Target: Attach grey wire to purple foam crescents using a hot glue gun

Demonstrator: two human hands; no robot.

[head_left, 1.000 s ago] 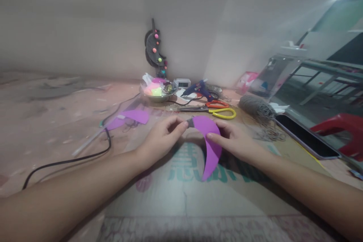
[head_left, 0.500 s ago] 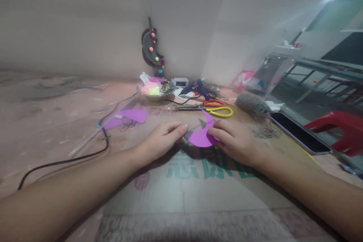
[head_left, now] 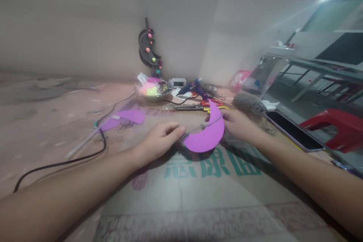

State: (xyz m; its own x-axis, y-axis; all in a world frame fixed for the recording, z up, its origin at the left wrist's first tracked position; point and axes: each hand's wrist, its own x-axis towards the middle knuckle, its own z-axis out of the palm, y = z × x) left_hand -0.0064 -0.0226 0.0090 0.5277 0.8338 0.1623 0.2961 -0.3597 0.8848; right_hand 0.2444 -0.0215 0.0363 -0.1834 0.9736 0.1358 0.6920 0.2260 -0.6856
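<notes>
A purple crescent-shaped piece of paper or thin foam (head_left: 208,141) is held up over the board in front of me. My left hand (head_left: 167,138) pinches its left tip between thumb and fingers. Thin grey yarn (head_left: 195,130) runs from that tip across the inner curve and over the crescent's front to its right edge. My right hand (head_left: 232,123) is closed at the right edge, where the yarn meets it; its fingers are partly hidden behind the crescent.
A ball of grey yarn (head_left: 246,104) and a phone (head_left: 295,130) lie at the right. Scissors (head_left: 195,108), a blue glue gun (head_left: 193,89) and a bowl (head_left: 154,97) of craft bits stand behind. Purple scraps (head_left: 132,116) and a black cable (head_left: 56,164) lie left.
My right hand has gone from the crescent's front to behind its right edge, uncovering the purple face. Yarn now crosses that face. My left hand keeps its pinch.
</notes>
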